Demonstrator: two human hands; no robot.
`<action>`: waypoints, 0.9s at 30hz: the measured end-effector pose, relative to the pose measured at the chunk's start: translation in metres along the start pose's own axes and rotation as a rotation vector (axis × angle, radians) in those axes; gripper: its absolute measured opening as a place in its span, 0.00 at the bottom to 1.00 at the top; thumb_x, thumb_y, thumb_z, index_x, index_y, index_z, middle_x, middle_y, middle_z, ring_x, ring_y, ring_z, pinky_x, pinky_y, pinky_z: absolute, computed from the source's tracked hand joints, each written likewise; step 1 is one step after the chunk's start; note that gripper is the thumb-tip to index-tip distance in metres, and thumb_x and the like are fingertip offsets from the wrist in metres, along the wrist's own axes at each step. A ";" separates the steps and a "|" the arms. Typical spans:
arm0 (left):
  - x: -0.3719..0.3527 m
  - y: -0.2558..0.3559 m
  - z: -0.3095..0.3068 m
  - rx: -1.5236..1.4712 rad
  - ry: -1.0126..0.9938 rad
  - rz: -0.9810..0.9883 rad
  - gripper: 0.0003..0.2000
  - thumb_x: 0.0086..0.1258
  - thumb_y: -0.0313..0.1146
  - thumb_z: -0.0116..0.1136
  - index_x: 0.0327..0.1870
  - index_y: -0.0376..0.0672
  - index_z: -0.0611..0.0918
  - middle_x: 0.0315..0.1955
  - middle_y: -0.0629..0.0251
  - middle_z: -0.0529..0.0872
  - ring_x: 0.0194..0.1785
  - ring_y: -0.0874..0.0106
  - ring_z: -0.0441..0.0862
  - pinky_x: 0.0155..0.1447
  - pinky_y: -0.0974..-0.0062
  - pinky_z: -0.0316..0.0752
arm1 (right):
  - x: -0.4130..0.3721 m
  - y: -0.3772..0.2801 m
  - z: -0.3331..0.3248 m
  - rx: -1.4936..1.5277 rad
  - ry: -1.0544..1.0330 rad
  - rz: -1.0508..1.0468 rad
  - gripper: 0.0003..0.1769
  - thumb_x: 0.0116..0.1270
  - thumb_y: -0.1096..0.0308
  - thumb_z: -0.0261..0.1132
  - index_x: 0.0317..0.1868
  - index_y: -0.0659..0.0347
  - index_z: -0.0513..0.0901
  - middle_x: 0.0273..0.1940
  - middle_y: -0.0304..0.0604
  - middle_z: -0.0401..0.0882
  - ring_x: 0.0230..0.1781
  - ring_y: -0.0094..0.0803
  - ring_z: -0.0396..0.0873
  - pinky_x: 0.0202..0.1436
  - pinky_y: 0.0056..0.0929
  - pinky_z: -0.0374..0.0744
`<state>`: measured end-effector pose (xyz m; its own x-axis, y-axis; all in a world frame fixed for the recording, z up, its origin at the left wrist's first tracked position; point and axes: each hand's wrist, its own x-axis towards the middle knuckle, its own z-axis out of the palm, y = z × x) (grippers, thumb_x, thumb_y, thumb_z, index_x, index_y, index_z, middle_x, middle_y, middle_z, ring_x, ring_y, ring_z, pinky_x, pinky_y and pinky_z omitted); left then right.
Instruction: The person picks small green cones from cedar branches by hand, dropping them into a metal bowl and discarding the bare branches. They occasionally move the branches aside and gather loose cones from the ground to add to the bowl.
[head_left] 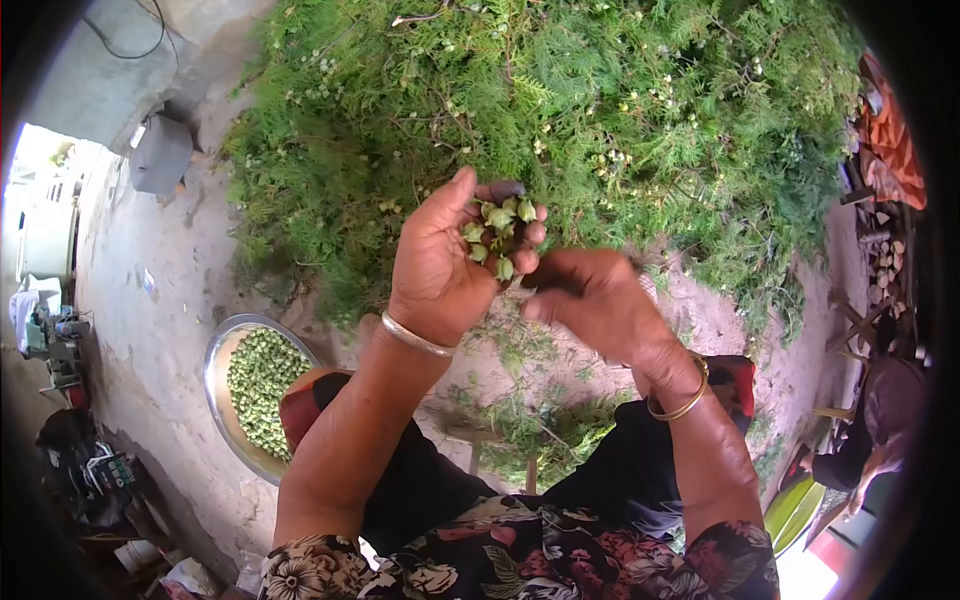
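1. The person's left hand [450, 245], near the middle of the frame, is turned palm up, its fingers curled around a small heap of green cones [500, 225]. The cones rest on the palm and against the fingers.
2. The right hand [595, 300] is just beside it, to the right, reaching toward the left fingertips. Its thumb stands apart from the fingers, but the fingertips are blurred and in shadow; I can't tell whether they pinch anything.
3. A silver bracelet [418, 340] circles the left wrist, and a gold bracelet [685, 402] the right.
4. At lower left, beside the person's knee, a round metal basin [213, 395] stands on the floor [150, 290], holding a broad heap of loose cones [262, 385] of the same green.
5. Leafy green branches [600, 110], dotted with pale cones, spread across the top and centre of the frame, beyond the hands. Smaller sprigs [520, 415] lie between the knees at lower centre.
6. A grey container [160, 155] sits at upper left, and orange cloth [890, 150] is bunched at the upper right edge.
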<state>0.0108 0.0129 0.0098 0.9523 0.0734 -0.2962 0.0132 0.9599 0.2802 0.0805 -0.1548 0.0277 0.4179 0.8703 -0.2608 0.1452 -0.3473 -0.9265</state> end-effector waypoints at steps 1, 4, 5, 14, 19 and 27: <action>-0.002 -0.002 0.001 -0.004 -0.001 -0.003 0.18 0.72 0.43 0.48 0.41 0.34 0.79 0.36 0.47 0.83 0.37 0.59 0.81 0.36 0.65 0.77 | 0.003 0.001 -0.003 0.085 0.196 0.029 0.12 0.57 0.70 0.69 0.38 0.71 0.81 0.29 0.46 0.82 0.29 0.24 0.78 0.35 0.27 0.78; -0.007 -0.007 0.003 0.113 0.073 -0.009 0.18 0.71 0.45 0.50 0.42 0.36 0.79 0.34 0.53 0.83 0.33 0.64 0.79 0.32 0.70 0.72 | 0.006 -0.005 -0.010 0.336 0.335 0.012 0.10 0.60 0.72 0.67 0.37 0.70 0.81 0.29 0.41 0.82 0.29 0.20 0.76 0.34 0.22 0.78; -0.007 -0.008 0.004 0.111 0.072 -0.012 0.18 0.71 0.45 0.50 0.42 0.36 0.79 0.34 0.53 0.83 0.33 0.64 0.79 0.32 0.70 0.72 | 0.006 -0.007 -0.011 0.442 0.397 0.012 0.08 0.61 0.72 0.67 0.37 0.70 0.81 0.29 0.41 0.82 0.29 0.19 0.76 0.34 0.21 0.77; -0.012 -0.016 0.009 0.519 0.129 -0.007 0.03 0.63 0.25 0.58 0.34 0.37 0.77 0.26 0.60 0.80 0.28 0.74 0.77 0.26 0.79 0.69 | 0.012 0.001 -0.012 0.311 0.590 -0.032 0.05 0.62 0.75 0.63 0.30 0.69 0.80 0.21 0.37 0.78 0.21 0.18 0.74 0.25 0.19 0.74; -0.018 -0.019 0.016 0.792 0.084 -0.051 0.04 0.59 0.22 0.61 0.33 0.32 0.79 0.20 0.65 0.79 0.20 0.79 0.74 0.22 0.82 0.65 | 0.010 -0.006 -0.021 0.285 0.504 -0.099 0.04 0.62 0.76 0.61 0.32 0.69 0.80 0.23 0.37 0.78 0.23 0.18 0.74 0.27 0.19 0.74; -0.016 -0.029 0.007 1.145 0.047 -0.073 0.05 0.55 0.23 0.63 0.29 0.32 0.80 0.16 0.69 0.77 0.18 0.83 0.71 0.21 0.83 0.64 | 0.010 -0.003 -0.009 -0.064 0.304 -0.092 0.06 0.55 0.74 0.67 0.29 0.69 0.80 0.23 0.44 0.80 0.24 0.25 0.79 0.27 0.25 0.76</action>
<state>-0.0031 -0.0183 0.0129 0.9259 0.0611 -0.3728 0.3602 0.1551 0.9199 0.0926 -0.1483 0.0299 0.6477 0.7582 -0.0747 0.2471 -0.3018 -0.9208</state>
